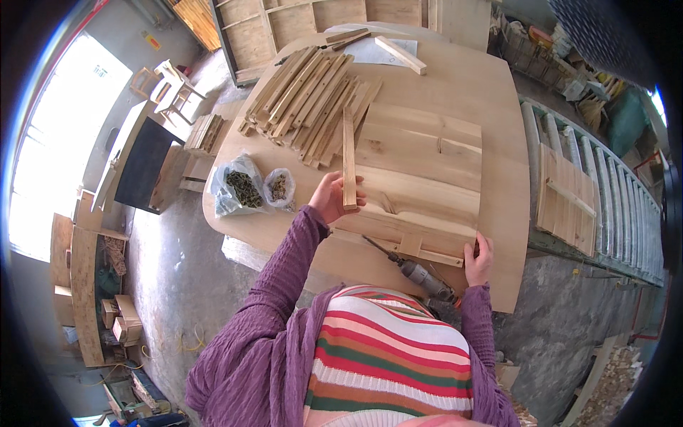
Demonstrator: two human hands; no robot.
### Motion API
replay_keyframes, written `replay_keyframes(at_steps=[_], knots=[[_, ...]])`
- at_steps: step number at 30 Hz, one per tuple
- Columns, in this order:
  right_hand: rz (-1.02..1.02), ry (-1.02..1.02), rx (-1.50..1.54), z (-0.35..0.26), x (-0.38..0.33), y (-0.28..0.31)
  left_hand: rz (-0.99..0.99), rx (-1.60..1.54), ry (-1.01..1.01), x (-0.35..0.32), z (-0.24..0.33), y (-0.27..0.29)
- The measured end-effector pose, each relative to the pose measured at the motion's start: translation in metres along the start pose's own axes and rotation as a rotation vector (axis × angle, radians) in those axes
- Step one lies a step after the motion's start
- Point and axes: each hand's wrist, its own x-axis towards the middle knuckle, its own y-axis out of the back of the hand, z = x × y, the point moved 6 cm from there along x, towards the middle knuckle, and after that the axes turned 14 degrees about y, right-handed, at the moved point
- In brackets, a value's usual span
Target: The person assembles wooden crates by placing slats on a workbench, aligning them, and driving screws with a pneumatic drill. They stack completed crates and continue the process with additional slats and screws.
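Positioning step: left hand grips narrow pale wood slat, laid upright on planked wooden panel at table centre. Right hand, well apart at 4 o'clock, steadies panel's corner. Next, prob. needs alignment, firm hold.

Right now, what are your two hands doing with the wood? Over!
Left hand gripping upright slat on the panel. Right hand holding panel's near corner. Power drill lying by the near edge; slat pile beyond.

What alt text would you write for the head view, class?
A person's left hand holds a wooden strip upright on a wooden panel, while the right hand grips the panel's corner. More strips and a drill lie nearby.
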Motion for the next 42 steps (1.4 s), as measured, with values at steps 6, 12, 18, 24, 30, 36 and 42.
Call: replay_keyframes(at_steps=[6, 12, 18, 24, 30, 36, 42], knots=[[-0.003, 0.036, -0.025, -0.003, 0.005, -0.001, 0.363, -0.146, -0.101, 0.016, -0.010, 0.044], [0.018, 0.059, -0.022, -0.002, 0.002, -0.001, 0.436, -0.100, -0.073, 0.008, -0.013, 0.047], [0.005, 0.024, -0.029, -0.004, 0.003, -0.001, 0.493, -0.043, -0.105, 0.006, -0.012, 0.040], [-0.008, 0.017, -0.023, -0.008, 0.005, 0.000, 0.420, 0.027, -0.156, 0.005, -0.008, 0.033], [0.002, 0.029, -0.035, -0.005, 0.004, 0.000, 0.498, 0.480, -0.211, 0.010, -0.005, 0.022], [0.004, 0.048, -0.064, -0.006, 0.007, -0.002, 0.645, 0.796, -0.381, 0.022, 0.007, 0.016], [0.008, -0.020, -0.053, -0.001, 0.001, 0.003, 0.731, 1.211, -0.460, 0.038, 0.004, -0.068]])
